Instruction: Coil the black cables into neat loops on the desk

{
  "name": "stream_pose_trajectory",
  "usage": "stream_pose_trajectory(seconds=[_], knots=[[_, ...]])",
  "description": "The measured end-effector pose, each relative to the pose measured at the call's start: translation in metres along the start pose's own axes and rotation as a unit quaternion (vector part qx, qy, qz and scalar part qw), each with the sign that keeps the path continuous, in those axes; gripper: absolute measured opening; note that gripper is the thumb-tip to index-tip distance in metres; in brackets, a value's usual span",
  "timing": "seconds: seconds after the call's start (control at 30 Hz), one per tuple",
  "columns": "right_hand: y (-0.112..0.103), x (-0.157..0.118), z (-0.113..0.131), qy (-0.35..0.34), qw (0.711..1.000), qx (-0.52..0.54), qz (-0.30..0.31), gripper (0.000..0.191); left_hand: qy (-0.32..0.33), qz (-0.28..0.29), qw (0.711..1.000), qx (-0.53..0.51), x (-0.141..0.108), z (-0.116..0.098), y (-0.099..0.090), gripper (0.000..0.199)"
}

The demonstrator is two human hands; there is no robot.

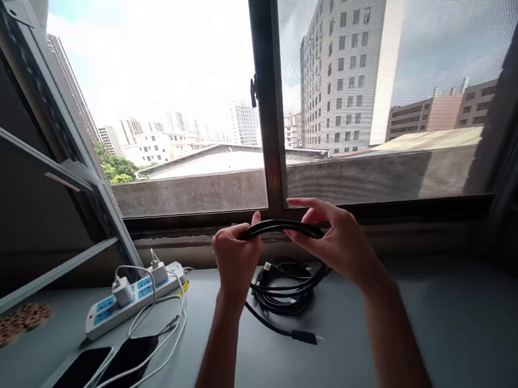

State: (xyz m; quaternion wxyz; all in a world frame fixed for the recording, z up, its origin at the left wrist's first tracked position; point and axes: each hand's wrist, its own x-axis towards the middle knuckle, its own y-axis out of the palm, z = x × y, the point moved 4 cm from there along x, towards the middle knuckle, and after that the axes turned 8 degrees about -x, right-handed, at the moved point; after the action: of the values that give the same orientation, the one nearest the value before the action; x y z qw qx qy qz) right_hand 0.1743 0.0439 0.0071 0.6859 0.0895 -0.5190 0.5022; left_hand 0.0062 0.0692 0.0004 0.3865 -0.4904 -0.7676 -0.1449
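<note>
A looped black cable (pixel 281 225) is stretched between my two hands above the table. My left hand (pixel 238 252) is closed round its left end, thumb up. At its right end, my right hand (pixel 332 235) has the thumb and fingers curved about the loop, with the index finger stretched out to the left. Below, a coiled black cable (pixel 284 305) lies on the table, and a black plug (pixel 304 337) points right near it. Whether the held loop and the coil are one cable is unclear.
On the left are a white power strip (pixel 136 301) with two chargers, white cables (pixel 181 332) and two dark phones (pixel 70 386). A metal frame (pixel 119 227) rises at the left. Brown pieces (pixel 14 328) lie at the far left. Behind the table is a window (pixel 267 94).
</note>
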Motion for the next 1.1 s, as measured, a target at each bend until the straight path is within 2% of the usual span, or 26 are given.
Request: stream_pose_trajectory(seconds=[0.07,0.17,0.27,0.37,0.47,0.6,0.7,0.77,0.87,0.93,1.03,1.1], knots=[[0.003,0.000,0.002,-0.003,1.000,-0.011,0.008,0.044,0.002,-0.018,0.999,0.033,-0.002,-0.002,-0.001,0.054],[0.013,-0.003,0.007,0.029,0.994,0.032,0.096,0.016,0.006,-0.021,0.998,0.057,-0.006,-0.007,-0.001,0.050],[0.024,-0.008,0.010,0.111,0.967,0.116,0.195,0.037,0.017,-0.016,0.998,0.058,-0.011,-0.014,0.002,0.049],[0.022,-0.010,0.010,0.159,0.946,0.174,0.221,0.036,0.019,-0.007,0.999,0.043,-0.012,-0.015,0.007,0.048],[0.012,-0.010,0.007,0.170,0.942,0.190,0.219,0.028,-0.003,0.030,0.999,0.013,-0.008,-0.006,0.014,0.046],[-0.002,-0.009,0.005,0.171,0.952,0.214,0.138,0.031,-0.088,0.051,0.990,-0.102,-0.003,0.017,0.025,0.034],[-0.006,-0.007,0.006,0.160,0.954,0.250,0.052,0.034,-0.154,0.041,0.958,-0.240,-0.002,0.028,0.033,0.034],[-0.007,-0.005,0.005,0.146,0.956,0.253,0.010,0.032,-0.183,0.057,0.930,-0.313,-0.003,0.030,0.037,0.039],[-0.008,-0.003,0.002,0.115,0.971,0.211,-0.009,0.021,-0.202,0.086,0.905,-0.364,-0.003,0.029,0.037,0.049],[-0.008,-0.002,-0.001,0.103,0.980,0.172,0.000,0.019,-0.192,0.051,0.917,-0.345,-0.002,0.029,0.029,0.053],[-0.006,-0.002,-0.002,0.096,0.986,0.133,0.027,0.021,-0.143,-0.031,0.957,-0.251,0.000,0.025,0.015,0.049],[-0.002,-0.003,0.000,0.102,0.983,0.142,0.057,0.028,-0.115,-0.049,0.971,-0.203,-0.001,0.021,0.013,0.048]])
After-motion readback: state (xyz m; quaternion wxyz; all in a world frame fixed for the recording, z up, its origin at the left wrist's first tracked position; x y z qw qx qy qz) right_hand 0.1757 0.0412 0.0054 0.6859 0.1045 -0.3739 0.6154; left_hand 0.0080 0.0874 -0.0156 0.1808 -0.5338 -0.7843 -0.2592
